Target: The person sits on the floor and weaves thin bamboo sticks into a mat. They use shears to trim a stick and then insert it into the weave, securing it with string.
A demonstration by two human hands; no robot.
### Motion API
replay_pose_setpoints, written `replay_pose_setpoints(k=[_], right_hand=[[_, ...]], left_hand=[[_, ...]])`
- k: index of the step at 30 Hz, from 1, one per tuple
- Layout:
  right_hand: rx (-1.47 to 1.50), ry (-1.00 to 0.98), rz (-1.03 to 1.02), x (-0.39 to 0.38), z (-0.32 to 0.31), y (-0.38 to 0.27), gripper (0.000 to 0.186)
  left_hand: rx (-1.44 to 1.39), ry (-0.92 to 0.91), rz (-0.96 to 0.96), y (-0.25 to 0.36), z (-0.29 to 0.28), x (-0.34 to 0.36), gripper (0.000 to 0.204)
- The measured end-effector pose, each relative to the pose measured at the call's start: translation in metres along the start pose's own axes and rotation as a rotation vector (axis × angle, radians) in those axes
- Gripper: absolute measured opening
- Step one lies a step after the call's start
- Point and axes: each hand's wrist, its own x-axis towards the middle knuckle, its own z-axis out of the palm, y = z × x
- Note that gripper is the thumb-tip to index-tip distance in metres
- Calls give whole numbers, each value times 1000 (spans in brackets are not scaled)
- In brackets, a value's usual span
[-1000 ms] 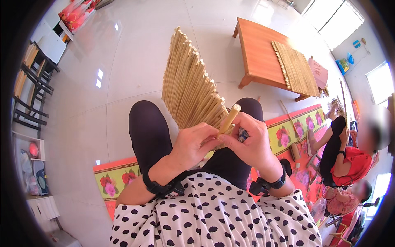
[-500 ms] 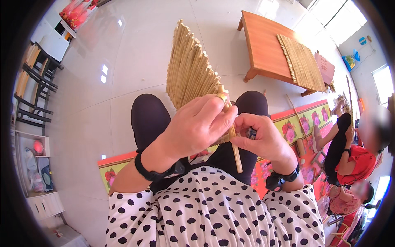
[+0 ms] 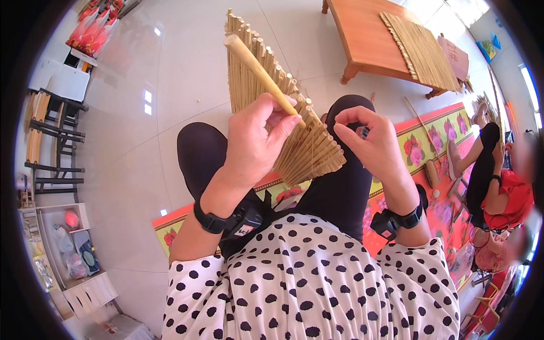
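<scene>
The left hand (image 3: pixel 254 139) pinches a pale stick (image 3: pixel 256 68), tilted in front of the stick mat (image 3: pixel 311 153) between the knees (image 3: pixel 201 150). The right hand (image 3: pixel 375 141) curls, thumb near fingertip; its grip I cannot tell. The step seems to be positioning one stick; adding it calls for matching the mat's slant. Floor (image 3: pixel 187 73) stretches past the mat's far edge; the right knee (image 3: pixel 351 106) sits close.

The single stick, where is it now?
In the head view, the stick is up and a little left of the middle, pinched in the left hand, slanting across the view of the mat behind it.
</scene>
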Motion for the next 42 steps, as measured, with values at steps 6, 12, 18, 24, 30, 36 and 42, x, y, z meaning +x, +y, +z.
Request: replay_pose_setpoints(k=[6, 12, 18, 24, 30, 36, 42], right_hand=[[0, -39, -15, -3, 9, 12, 26], [-17, -111, 16, -3, 9, 6, 36], [-19, -117, -42, -1, 14, 7, 43], [14, -59, -146, 0, 22, 13, 38], [-52, -58, -135, 1, 25, 9, 30], [-88, -1, -172, -1, 30, 9, 27], [-99, -1, -155, 0, 29, 6, 27]], left_hand=[[79, 0, 77, -7, 13, 5, 13], [188, -58, 97, -10, 14, 5, 18], [191, -40, 118, -10, 18, 7, 13], [253, -45, 186, -9, 21, 9, 13], [348, -58, 266, -8, 21, 7, 14], [359, -47, 302, -7, 25, 7, 15], [380, -20, 239, -9, 23, 6, 16]])
